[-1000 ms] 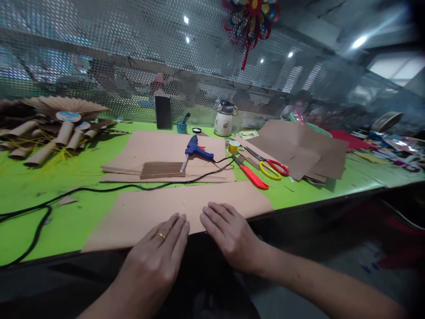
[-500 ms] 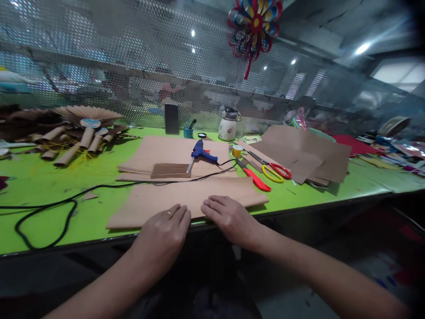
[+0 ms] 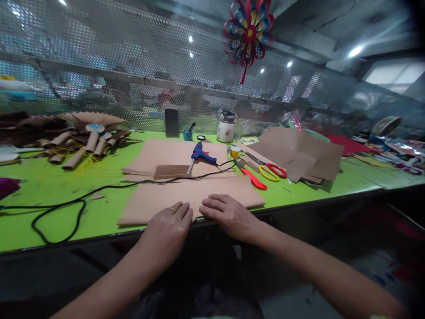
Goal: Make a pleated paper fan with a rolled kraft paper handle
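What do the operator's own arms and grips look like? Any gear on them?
Left grip: human, ungloved, with a gold-coloured ring on one finger. Right grip: human, ungloved, no ring visible. Forearms: no watch, bracelet or cable visible, no sleeve clearly in view.

Your folded paper [image 3: 179, 195]: plain tan. Your table [image 3: 102, 217]: lime green. Pleated strip [image 3: 171, 171]: brown, darker fold lines. Glue gun [image 3: 201, 155]: deep blue. Cord [image 3: 113, 186]: black. Cutter [image 3: 256, 180]: red. Scissors [image 3: 263, 162]: handles red and yellow. Spool [image 3: 235, 153]: yellow, pale top. Bottle [image 3: 225, 132]: white, brownish marks, dark cap. Your ring [image 3: 173, 209]: gold. Flower ornament [image 3: 250, 33]: red, blue, gold.
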Available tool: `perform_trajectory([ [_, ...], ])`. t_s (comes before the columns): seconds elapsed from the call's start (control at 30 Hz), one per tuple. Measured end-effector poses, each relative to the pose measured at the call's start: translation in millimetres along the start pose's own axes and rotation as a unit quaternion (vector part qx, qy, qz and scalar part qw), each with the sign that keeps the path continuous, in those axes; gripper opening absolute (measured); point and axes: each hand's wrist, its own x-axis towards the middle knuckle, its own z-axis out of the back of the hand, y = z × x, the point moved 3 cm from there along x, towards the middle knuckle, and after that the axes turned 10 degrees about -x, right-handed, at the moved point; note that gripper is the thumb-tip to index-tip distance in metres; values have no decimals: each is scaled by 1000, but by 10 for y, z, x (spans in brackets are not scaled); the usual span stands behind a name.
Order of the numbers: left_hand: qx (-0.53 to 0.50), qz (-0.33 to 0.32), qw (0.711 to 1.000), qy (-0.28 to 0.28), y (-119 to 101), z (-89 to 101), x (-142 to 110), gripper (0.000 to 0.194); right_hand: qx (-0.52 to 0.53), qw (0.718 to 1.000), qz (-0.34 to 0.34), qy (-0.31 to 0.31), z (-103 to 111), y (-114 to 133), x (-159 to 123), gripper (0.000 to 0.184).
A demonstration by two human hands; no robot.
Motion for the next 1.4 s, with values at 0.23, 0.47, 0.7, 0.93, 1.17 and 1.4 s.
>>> perform_trajectory([
  [0.23,34,25,998,-40,-122,-179,-122,40,-38,996,-47,68,34,283,-26,58],
  [0.47,50,28,998,-22,-157,-179,-158,51,-60,991,-105,58,-37,373,-137,57],
  [0.7,60,25,998,-22,-154,-186,-159,56,-73,987,-140,41,27,260,-358,57],
  [0.93,59,14,997,-39,-154,-162,-159,46,-30,989,-145,7,-22,424,-178,47],
  [1.17,68,6,997,-47,-156,-139,-151,48,-9,983,-179,-41,80,300,-384,45],
  [1.4,59,9,997,-53,-135,-146,-145,48,32,969,-213,-119,263,29,-739,31],
])
